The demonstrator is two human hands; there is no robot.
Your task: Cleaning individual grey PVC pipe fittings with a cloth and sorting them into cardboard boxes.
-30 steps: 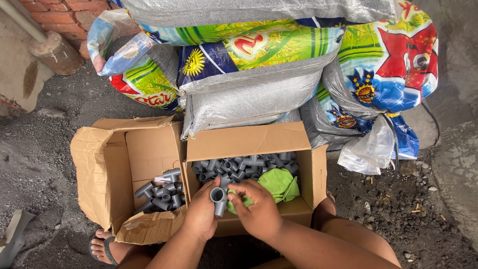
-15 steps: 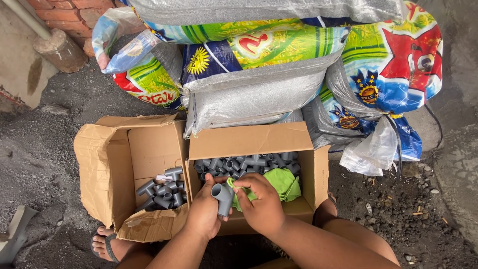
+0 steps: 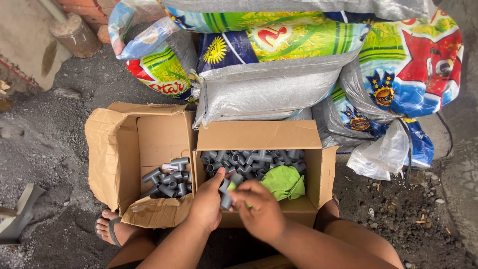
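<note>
My left hand [image 3: 205, 204] grips a grey plastic pipe tee fitting [image 3: 227, 191] over the front of the right cardboard box [image 3: 259, 136]. My right hand [image 3: 260, 209] is blurred; it presses a corner of the green cloth [image 3: 284, 182] against that fitting. Most of the cloth lies in the right box on a heap of grey pipe fittings [image 3: 251, 159]. The left cardboard box [image 3: 117, 149] holds a smaller pile of grey fittings [image 3: 167, 183].
Stacked colourful and silver woven sacks [image 3: 279, 65] rise right behind the boxes. A clear plastic bag [image 3: 381, 154] hangs at their right. Gravelly dark ground surrounds everything. My sandalled left foot [image 3: 107, 228] shows below the left box. A brick wall and pipe [image 3: 74, 32] stand far left.
The view has shifted, so everything sits more to the right and higher. My right hand has moved in a rubbing motion with the cloth on the fitting, which my left hand has turned.
</note>
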